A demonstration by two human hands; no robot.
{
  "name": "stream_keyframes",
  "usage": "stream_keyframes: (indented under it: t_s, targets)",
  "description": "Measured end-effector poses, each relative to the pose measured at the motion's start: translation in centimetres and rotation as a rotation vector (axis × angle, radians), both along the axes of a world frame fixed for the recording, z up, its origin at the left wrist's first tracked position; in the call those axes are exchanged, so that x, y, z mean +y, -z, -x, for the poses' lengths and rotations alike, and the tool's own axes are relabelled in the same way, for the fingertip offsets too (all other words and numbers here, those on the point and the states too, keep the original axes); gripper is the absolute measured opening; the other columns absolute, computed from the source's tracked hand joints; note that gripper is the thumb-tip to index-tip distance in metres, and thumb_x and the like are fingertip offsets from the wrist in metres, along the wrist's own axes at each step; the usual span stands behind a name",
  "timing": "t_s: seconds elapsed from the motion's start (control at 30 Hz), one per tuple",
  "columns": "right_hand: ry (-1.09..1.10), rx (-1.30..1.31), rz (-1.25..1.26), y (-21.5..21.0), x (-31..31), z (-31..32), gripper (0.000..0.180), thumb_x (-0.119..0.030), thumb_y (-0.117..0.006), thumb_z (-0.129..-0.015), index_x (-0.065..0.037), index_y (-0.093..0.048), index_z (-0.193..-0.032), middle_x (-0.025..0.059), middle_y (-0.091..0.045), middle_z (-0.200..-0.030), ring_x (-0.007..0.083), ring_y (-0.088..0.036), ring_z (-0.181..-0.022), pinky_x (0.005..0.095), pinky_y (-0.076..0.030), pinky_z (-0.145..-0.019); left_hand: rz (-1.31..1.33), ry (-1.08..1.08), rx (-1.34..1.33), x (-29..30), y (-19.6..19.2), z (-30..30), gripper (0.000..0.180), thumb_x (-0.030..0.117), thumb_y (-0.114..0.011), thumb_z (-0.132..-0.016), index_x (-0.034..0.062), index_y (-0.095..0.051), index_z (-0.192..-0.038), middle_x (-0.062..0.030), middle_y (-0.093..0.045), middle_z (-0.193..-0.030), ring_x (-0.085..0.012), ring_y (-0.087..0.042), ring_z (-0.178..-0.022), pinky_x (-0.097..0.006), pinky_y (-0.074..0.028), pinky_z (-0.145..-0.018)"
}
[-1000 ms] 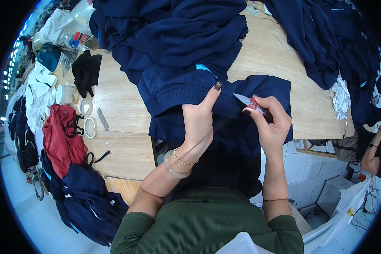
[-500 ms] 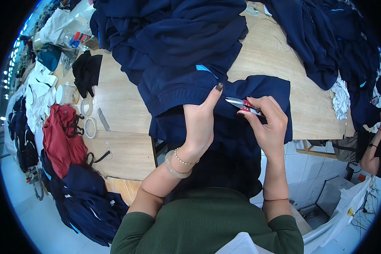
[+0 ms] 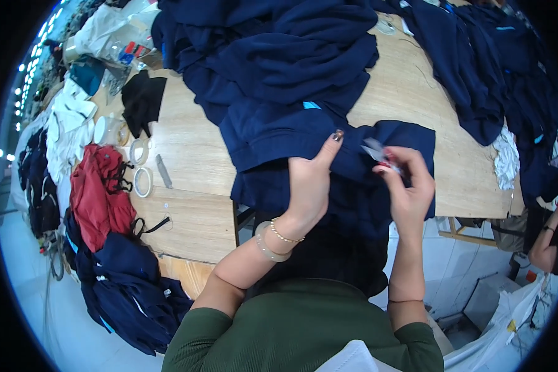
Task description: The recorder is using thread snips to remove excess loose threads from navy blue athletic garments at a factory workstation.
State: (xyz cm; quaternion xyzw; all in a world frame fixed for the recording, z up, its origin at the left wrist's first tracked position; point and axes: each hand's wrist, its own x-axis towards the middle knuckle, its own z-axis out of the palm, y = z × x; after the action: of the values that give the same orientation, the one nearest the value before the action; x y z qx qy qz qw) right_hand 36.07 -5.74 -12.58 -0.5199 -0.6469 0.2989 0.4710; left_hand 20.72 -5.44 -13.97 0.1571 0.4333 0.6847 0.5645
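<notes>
A: Biggest first. Wooden table (image 3: 192, 149), long, running left to right. Far half buried under a heap of navy clothes (image 3: 279, 56); more navy garments far right (image 3: 496, 80).

B: And the piece being handled?

A: One navy garment (image 3: 273, 133), draped over the near table edge at centre, hanging down toward the lap. Left hand (image 3: 309, 186) lies flat on it, fingers together, thumb up, pinning the cloth. Right hand (image 3: 409, 186) just right of it, fingers pinched round small snips (image 3: 378, 150), blades at the cloth's fold.

B: How far along?

A: Hard to say. Looks like thread trimming mid-garment; I can't see cut threads or a finished edge. The far heap could be done or waiting, no telling which.

B: Smaller things?

A: Left side: red garment (image 3: 96, 198), navy bundle (image 3: 130, 291) at the near-left corner, black cloth (image 3: 141, 99), two tape rolls (image 3: 141, 166).
</notes>
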Motion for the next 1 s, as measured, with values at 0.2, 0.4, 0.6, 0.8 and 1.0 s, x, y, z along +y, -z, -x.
stream_keyframes:
  t_s: [0.2, 0.4, 0.6, 0.8, 1.0]
  targets:
    - [-0.095, 0.677, 0.225, 0.6, -1.0, 0.4, 0.021, -0.022, -0.057, -0.099, -0.004, -0.048, -0.105, -0.0007, -0.043, -0.080, 0.0079, -0.040, -0.069, 0.0215, -0.034, -0.063, -0.104, 0.566, 0.145, -2.7, 3.8, 0.4, 0.034, 0.012, -0.057, -0.099, -0.0028, -0.048, -0.129, -0.0060, -0.058, -0.117, -0.0115, -0.057, -0.103, -0.022, -0.042, -0.097]
    - [-0.508, 0.680, 0.683, 3.1, -2.8, 1.8, 0.023, -0.021, -0.055, -0.097, -0.001, -0.064, -0.090, 0.0041, -0.061, -0.079, 0.0118, -0.053, -0.063, 0.0231, -0.040, -0.062, 0.088, 0.631, 0.515, -6.7, 0.4, 10.5, 0.024, 0.003, -0.050, -0.096, -0.0024, -0.064, -0.115, -0.0111, -0.070, -0.098, -0.0166, -0.068, -0.095, -0.027, -0.053, -0.083]
    - [-0.575, 0.645, 0.884, 4.2, -0.4, 11.4, 0.038, -0.022, -0.048, -0.102, -0.003, -0.059, -0.133, 0.0026, -0.062, -0.121, 0.0107, -0.056, -0.107, 0.0228, -0.043, -0.088, 0.215, -0.072, 1.057, -6.1, 4.3, 20.3, 0.019, 0.008, -0.057, -0.094, -0.0041, -0.063, -0.108, -0.0104, -0.068, -0.094, -0.0170, -0.065, -0.087, -0.030, -0.052, -0.079]
    - [-0.284, 0.830, 0.326, 0.7, 6.1, 12.9, 0.045, -0.030, -0.045, -0.105, -0.006, -0.050, -0.142, 0.0051, -0.055, -0.139, 0.0023, -0.050, -0.087, 0.0183, -0.041, -0.076, 0.225, 0.136, 1.333, -7.4, 5.6, 16.2, 0.031, 0.012, -0.076, -0.079, -0.0044, -0.065, -0.103, -0.0162, -0.067, -0.091, -0.0287, -0.065, -0.085, -0.035, -0.051, -0.081]
    - [-0.335, 0.775, -0.157, -12.3, 11.6, 2.5, 0.046, -0.021, -0.044, -0.103, 0.001, -0.041, -0.144, 0.0102, -0.048, -0.146, 0.0156, -0.057, -0.120, 0.0306, -0.046, -0.103, 0.135, 0.422, 1.141, -6.5, 2.3, 17.8, 0.023, 0.011, -0.078, -0.074, -0.0032, -0.067, -0.089, -0.0108, -0.062, -0.079, -0.0210, -0.061, -0.075, -0.032, -0.047, -0.071]
